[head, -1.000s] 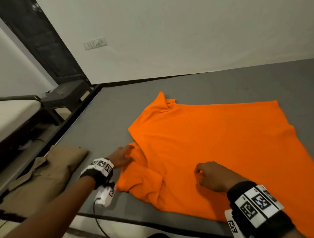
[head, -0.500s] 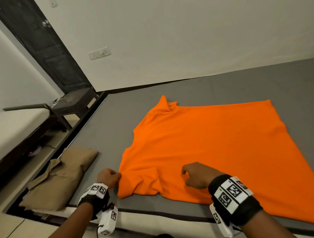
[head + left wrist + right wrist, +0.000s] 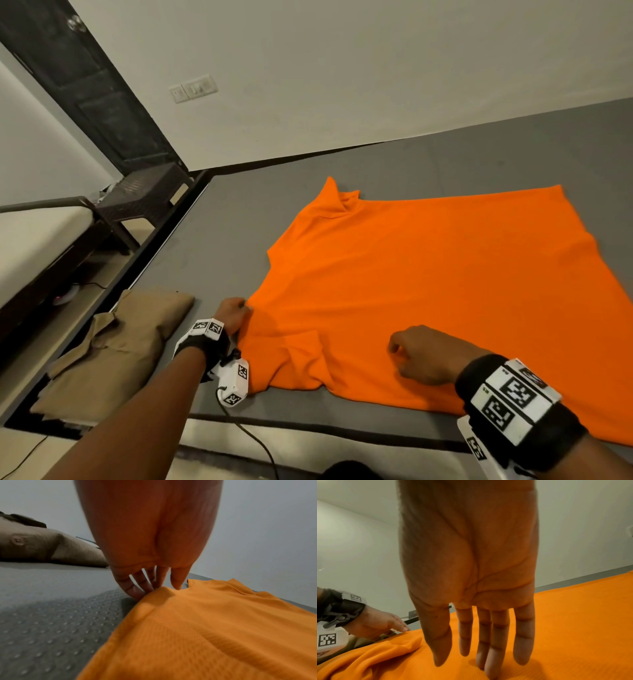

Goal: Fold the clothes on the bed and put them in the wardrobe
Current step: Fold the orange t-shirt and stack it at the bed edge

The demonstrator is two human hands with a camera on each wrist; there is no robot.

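An orange shirt (image 3: 428,274) lies spread flat on the grey bed (image 3: 445,164), collar toward the far wall. Its near-left sleeve (image 3: 294,363) is bunched and folded onto the body. My left hand (image 3: 236,313) is at the shirt's left edge. In the left wrist view the left hand (image 3: 154,589) pinches a raised ridge of the orange shirt (image 3: 205,628) between thumb and fingers. My right hand (image 3: 404,349) rests on the near part of the shirt. In the right wrist view the right hand (image 3: 488,662) has straight fingers, tips down on the orange shirt (image 3: 573,615).
A folded tan shirt (image 3: 113,346) lies on the bed's near-left corner, close beside my left wrist. The bed's front edge (image 3: 308,428) runs just below my arms. A dark stool (image 3: 144,195), a second bed (image 3: 34,240) and a dark door (image 3: 85,85) stand to the left.
My left hand has drawn back from flat on the sleeve area to the shirt's left edge and closed its fingers on the fabric. The right hand stays on the shirt, shifted slightly nearer.
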